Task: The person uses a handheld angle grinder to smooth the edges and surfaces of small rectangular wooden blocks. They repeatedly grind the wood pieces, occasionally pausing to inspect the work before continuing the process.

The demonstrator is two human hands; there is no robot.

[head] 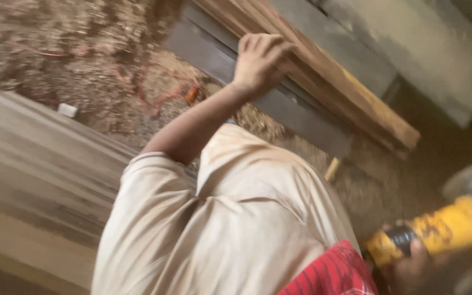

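While the left hand [260,60] grips the plank edge [323,82], the right hand [411,267] clutches a yellow grinder [443,229].

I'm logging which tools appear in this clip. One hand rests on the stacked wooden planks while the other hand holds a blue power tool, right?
Not quite. In the head view the left hand does rest on the stacked wooden planks, but the power tool in the right hand has a yellow body, not blue, with a black band near the grip.
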